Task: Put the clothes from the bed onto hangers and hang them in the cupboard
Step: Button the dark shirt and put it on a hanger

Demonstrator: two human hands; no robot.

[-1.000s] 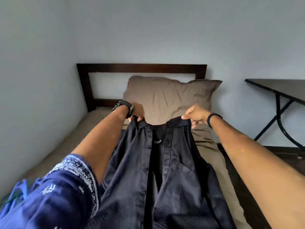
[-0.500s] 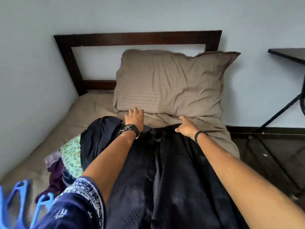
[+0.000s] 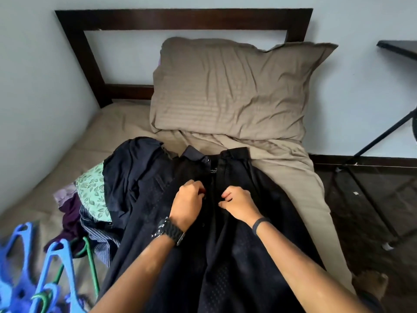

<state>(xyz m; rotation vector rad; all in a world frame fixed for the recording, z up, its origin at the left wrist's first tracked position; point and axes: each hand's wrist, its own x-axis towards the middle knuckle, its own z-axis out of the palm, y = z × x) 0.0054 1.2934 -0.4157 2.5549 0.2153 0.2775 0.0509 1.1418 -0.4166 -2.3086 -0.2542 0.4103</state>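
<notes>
My left grip (image 3: 188,201) and right grip (image 3: 237,203) pinch the shirt (image 3: 225,256) placket; clothes pile (image 3: 90,199) left, bed (image 3: 316,199) edge right.

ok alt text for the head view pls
Both hands, left hand and right hand, pinch the button placket of a dark navy button-up shirt laid flat on a tan-sheeted bed, below a tan pillow. Crumpled clothes and blue plastic hangers lie left.
</notes>
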